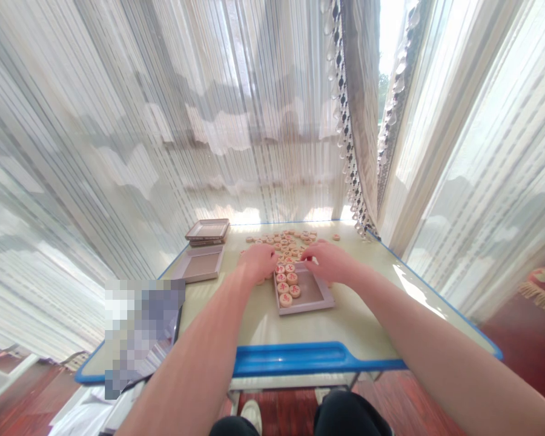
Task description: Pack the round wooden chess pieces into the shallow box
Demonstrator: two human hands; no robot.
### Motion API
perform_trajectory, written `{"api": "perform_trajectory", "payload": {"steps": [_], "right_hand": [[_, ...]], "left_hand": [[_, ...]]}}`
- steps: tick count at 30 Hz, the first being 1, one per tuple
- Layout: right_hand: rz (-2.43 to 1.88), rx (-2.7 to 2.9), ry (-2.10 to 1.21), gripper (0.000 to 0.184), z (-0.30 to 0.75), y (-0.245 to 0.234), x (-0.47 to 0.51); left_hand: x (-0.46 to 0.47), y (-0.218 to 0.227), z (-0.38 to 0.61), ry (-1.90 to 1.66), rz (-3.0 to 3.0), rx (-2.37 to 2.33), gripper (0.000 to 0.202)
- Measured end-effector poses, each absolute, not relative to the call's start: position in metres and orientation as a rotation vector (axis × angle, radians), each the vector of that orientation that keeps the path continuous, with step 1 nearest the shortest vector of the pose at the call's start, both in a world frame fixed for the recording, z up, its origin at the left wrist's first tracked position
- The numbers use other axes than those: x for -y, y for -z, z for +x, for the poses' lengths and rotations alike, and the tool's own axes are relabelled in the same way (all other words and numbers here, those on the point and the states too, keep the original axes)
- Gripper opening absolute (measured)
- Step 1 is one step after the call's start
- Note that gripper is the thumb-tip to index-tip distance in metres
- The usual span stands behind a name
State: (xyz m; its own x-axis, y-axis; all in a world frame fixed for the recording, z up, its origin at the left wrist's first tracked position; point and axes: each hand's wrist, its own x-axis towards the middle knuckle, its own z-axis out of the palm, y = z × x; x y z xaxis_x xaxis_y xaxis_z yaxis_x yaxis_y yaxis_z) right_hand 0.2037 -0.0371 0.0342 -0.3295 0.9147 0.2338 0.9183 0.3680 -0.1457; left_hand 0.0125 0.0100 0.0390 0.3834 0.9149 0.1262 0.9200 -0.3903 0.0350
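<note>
A shallow box point(311, 290) lies on the table in front of me, with several round wooden Chinese chess pieces point(286, 300) bearing red characters lined up in its left part. At the box's far left corner is my left hand point(258, 261), its fingers curled closed; what they hold, if anything, is hidden. My right hand point(329, 260) hovers by the far right corner with thumb and fingers bent together, and I cannot make out anything between them. Just beyond both hands, a loose heap of chess pieces point(285, 241) spreads over the table.
The pale table point(358, 327) has a blue rim and a blue front tray point(290, 358). At the left stand an open shallow box point(200, 266) and a stack of similar boxes point(208, 231). A blurred-out object point(140, 333) lies near left. Striped curtains point(254, 121) hang behind.
</note>
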Motion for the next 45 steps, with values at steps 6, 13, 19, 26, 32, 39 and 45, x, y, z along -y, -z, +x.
{"api": "perform_trajectory", "payload": {"steps": [6,13,19,26,32,39,45], "right_hand": [[-2.105,2.104,0.012,0.027,0.221,-0.041,0.029],[-1.884,2.241,-0.201,0.023,0.217,-0.041,0.033],[-1.911,2.239,-0.217,0.018,0.218,-0.035,0.029],[-1.958,2.206,-0.313,0.019,0.223,-0.041,0.028],[-2.092,2.280,-0.360,0.024,0.236,-0.045,0.029],[-2.053,2.373,-0.171,0.020,0.233,-0.034,0.020],[-1.981,2.330,-0.044,0.030,0.234,-0.030,0.013]], "left_hand": [[-0.011,-0.041,0.014,0.185,-2.588,1.783,0.034],[-0.009,-0.042,0.016,0.235,-2.635,1.785,0.034],[-0.009,-0.039,0.018,0.273,-2.656,1.771,0.034],[-0.018,-0.027,0.013,0.366,-2.614,1.753,0.033],[-0.013,-0.030,0.016,0.327,-2.603,1.769,0.031],[-0.011,-0.032,0.017,0.339,-2.594,1.765,0.031],[-0.012,-0.032,0.014,0.354,-2.613,1.708,0.032]]}}
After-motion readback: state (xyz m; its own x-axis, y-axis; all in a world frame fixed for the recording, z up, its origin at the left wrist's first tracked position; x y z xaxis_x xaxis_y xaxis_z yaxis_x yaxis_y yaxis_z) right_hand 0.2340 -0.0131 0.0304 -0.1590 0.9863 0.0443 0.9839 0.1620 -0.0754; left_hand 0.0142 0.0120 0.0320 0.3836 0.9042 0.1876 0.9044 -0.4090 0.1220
